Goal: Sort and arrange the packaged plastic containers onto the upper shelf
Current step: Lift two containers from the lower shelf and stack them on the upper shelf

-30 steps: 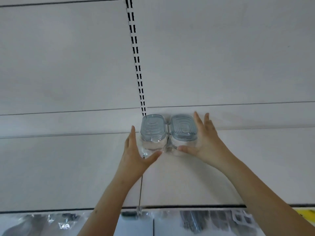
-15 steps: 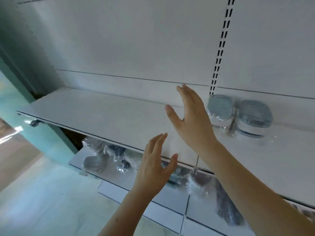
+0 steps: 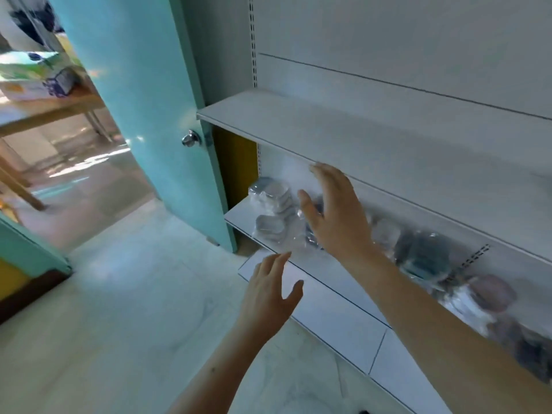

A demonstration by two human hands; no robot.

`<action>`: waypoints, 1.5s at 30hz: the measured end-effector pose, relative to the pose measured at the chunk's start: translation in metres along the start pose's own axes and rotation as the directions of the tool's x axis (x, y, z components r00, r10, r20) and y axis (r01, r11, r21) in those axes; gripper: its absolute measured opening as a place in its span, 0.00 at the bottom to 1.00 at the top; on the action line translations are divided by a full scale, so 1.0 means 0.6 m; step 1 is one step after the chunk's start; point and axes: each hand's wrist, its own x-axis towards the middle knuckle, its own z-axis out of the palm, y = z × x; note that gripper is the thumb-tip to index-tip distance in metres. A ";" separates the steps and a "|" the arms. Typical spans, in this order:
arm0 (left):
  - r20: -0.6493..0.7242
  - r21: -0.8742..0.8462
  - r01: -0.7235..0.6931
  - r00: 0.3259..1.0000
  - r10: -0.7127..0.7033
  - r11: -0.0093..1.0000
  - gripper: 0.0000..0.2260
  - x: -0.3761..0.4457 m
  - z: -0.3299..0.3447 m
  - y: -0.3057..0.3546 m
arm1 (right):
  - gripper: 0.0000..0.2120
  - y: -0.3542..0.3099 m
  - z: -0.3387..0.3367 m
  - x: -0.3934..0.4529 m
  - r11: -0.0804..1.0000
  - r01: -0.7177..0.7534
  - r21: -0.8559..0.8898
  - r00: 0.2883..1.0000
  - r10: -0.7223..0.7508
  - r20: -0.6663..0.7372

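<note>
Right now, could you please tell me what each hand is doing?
Left hand: open, fingers spread, holding nothing.
Right hand: open, reaching toward the packaged containers on the lower shelf, holding nothing.

Daylight floods through the doorway (image 3: 68,162) at left; motion blur smears the wrapped containers (image 3: 430,258) at right, and wide-angle distortion bends the edges.
</note>
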 end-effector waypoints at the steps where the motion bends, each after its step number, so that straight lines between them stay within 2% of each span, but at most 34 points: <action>1: 0.020 0.008 0.027 0.999 -0.027 1.000 0.28 -0.002 -0.011 -0.030 | 0.31 -0.014 0.029 0.003 1.000 -0.007 -0.006 0.999 0.007 0.038; 6: 0.084 0.011 0.108 0.991 -0.108 0.994 0.29 0.034 -0.040 -0.150 | 0.27 -0.014 0.152 0.054 0.996 -0.066 -0.056 0.983 0.075 0.167; 10: 0.117 0.017 0.165 0.979 -0.165 0.986 0.28 0.119 -0.039 -0.236 | 0.23 0.051 0.255 0.122 0.986 -0.147 -0.073 0.953 0.161 0.256; 15: 0.161 0.013 0.294 0.943 -0.292 0.956 0.28 0.270 -0.015 -0.357 | 0.25 0.144 0.410 0.249 0.963 -0.255 -0.085 0.891 0.268 0.367; 21: 0.227 0.043 0.391 0.892 -0.390 0.919 0.27 0.427 0.017 -0.490 | 0.25 0.222 0.581 0.375 0.923 -0.349 -0.165 0.809 0.385 0.443; 26: 0.222 0.023 0.444 0.872 -0.437 0.896 0.25 0.564 0.053 -0.587 | 0.22 0.218 0.698 0.366 0.889 -0.440 -0.129 0.768 0.447 0.459; 29: 0.177 0.021 0.403 0.899 -0.400 0.915 0.23 0.663 0.083 -0.638 | 0.24 0.216 0.757 0.328 0.831 -0.548 -0.097 0.718 0.527 0.454; 33: 0.115 0.085 0.225 0.965 -0.234 0.971 0.27 0.798 0.140 -0.662 | 0.23 0.236 0.815 0.304 0.754 -0.641 -0.146 0.673 0.643 0.365; 35: 0.121 0.111 0.135 0.982 -0.148 0.985 0.31 0.854 0.177 -0.658 | 0.19 0.255 0.837 0.302 0.726 -0.658 -0.202 0.665 0.685 0.297; 38: 0.179 0.193 -0.009 0.984 -0.026 0.981 0.36 0.909 0.230 -0.647 | 0.15 0.284 0.868 0.302 0.714 -0.646 -0.270 0.659 0.700 0.275; 41: 0.261 0.304 -0.070 0.965 -0.012 0.950 0.37 0.934 0.265 -0.646 | 0.14 0.295 0.893 0.298 0.708 -0.649 -0.278 0.649 0.706 0.282; 45: 0.297 0.251 -0.048 0.955 -0.029 0.967 0.36 0.947 0.254 -0.655 | 0.14 0.292 0.905 0.298 0.704 -0.658 -0.267 0.639 0.710 0.296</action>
